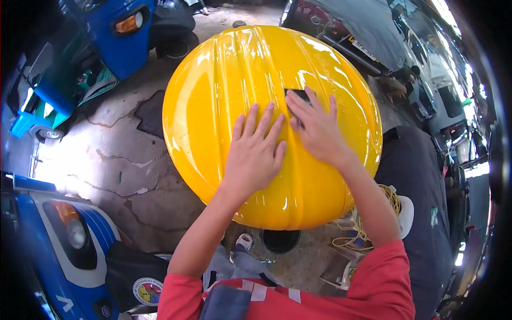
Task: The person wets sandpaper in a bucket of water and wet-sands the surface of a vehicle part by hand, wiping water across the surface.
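A large, rounded, glossy yellow panel (pixel 194 117) with raised ribs fills the middle of the view. On its near half my left hand (pixel 253 152) lies flat, fingers spread, with nothing in it. Just to the right, my right hand (pixel 322 130) presses a small black sheet (pixel 300 94) against the panel. The sheet looks like sandpaper; part of it is hidden beneath the fingers. Small wet-looking marks show on the yellow surface near this hand.
Below the panel's near edge stands a dark bucket (pixel 280 241). A coiled yellow cord (pixel 392 205) lies at the right. Blue vehicles (pixel 114 34) stand along the left side, and a dark red vehicle (pixel 320 18), partly covered by grey cloth (pixel 368 32), is at the back right.
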Tool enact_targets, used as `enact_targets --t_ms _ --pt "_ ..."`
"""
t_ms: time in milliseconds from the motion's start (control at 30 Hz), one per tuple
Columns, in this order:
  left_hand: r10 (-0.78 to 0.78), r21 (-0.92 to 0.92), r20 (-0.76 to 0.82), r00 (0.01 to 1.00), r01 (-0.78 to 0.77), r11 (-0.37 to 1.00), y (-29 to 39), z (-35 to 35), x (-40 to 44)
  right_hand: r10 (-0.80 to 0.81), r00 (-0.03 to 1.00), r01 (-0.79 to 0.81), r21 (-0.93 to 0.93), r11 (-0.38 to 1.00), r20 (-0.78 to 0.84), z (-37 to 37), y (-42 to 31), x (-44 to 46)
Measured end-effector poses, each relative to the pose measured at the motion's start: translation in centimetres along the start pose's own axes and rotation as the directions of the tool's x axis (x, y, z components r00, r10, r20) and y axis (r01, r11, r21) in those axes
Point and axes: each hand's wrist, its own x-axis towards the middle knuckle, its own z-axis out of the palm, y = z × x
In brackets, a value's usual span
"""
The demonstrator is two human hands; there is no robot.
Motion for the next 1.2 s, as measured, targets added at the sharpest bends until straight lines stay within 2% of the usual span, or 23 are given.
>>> enact_targets --t_ms 33,133,200,267,367,433,500,567,700,733,800,833,900,933,1000,1067,1133,1200 --pt "-0.008 0.010 0.008 1.000 0.008 1.000 0.1 0.1 -0.1 -0.040 0.999 0.039 -0.033 0.999 -0.028 -0.4 -0.3 -1.0" --pt "-0.008 0.038 0.013 1.000 0.007 0.999 0.1 0.0 0.3 -0.002 0.995 0.003 0.011 1.000 -0.105 1.6 0.9 3.6" --pt "-0.006 0.060 0.022 1.000 0.005 0.998 0.0 0.0 0.1 0.131 0.991 -0.133 0.122 0.984 0.024 2.3 1.8 9.3" --pt "-0.007 0.057 0.038 0.999 0.005 0.998 -0.1 -0.3 0.4 0.159 0.979 -0.162 0.009 0.987 0.128 2.6 2.6 13.2" --pt "-0.007 0.057 0.054 0.999 0.004 0.998 -0.4 -0.3 0.5 0.180 0.974 -0.194 0.096 0.976 0.137 2.4 2.0 10.8" --pt "0.002 0.070 0.086 0.996 -0.008 0.998 -0.8 -0.1 0.5 0.118 0.993 -0.118 0.139 0.983 0.010 1.2 0.0 4.8" --pt "-0.008 0.109 0.100 0.995 -0.003 0.994 -1.1 -0.2 0.6 0.024 0.998 -0.020 0.081 0.997 -0.050 -0.6 -2.5 -3.0" --pt "0.009 0.124 0.101 0.995 -0.022 0.992 -1.5 0.1 0.8 0.004 0.996 0.006 0.121 0.993 -0.089 -3.2 -5.0 -10.4" --pt "0.046 0.137 0.089 0.995 -0.058 0.989 -0.8 -0.2 0.0 0.042 0.992 -0.081 0.330 0.940 0.123 -9.0 -8.9 -23.1" --pt "0.091 0.144 0.127 0.988 -0.109 0.984 0.2 -0.5 -0.8 0.041 0.992 -0.079 0.341 0.937 0.117 -9.1 -9.2 -25.9" --pt "0.124 0.160 0.173 0.977 -0.152 0.975 3.0 -1.1 -3.5 0.229 0.961 -0.276 0.478 0.834 0.155 -8.5 -9.3 -30.9" --pt "0.123 0.179 0.170 0.978 -0.154 0.972 5.4 -1.4 -6.0 0.222 0.962 -0.272 0.495 0.825 0.158 -7.4 -9.2 -33.3" --pt "0.118 0.212 0.197 0.973 -0.160 0.964 9.1 -1.9 -9.5 0.518 0.809 -0.556 0.649 0.519 0.278 -4.3 -9.8 -37.7" --pt "0.144 0.253 0.225 0.964 -0.200 0.946 10.5 -2.2 -10.7 0.514 0.807 -0.557 0.664 0.499 0.290 -3.1 -10.2 -39.5" --pt "0.161 0.302 0.281 0.946 -0.246 0.921 11.8 -3.4 -11.5 0.589 0.709 -0.650 0.684 0.331 0.388 -1.6 -11.6 -42.3" --pt "0.106 0.450 0.279 0.954 -0.227 0.864 11.5 -3.8 -8.8 0.588 0.698 -0.653 0.700 0.290 0.408 -1.4 -12.8 -43.7" --pt "0.037 0.428 0.299 0.954 -0.169 0.888 8.0 -3.1 -4.3 0.593 0.691 -0.650 0.714 0.261 0.414 -1.1 -13.6 -44.0" --pt "0.034 0.413 0.286 0.958 -0.155 0.898 5.2 -2.5 0.3 0.641 0.641 -0.667 0.720 0.192 0.423 -1.1 -13.9 -43.2"
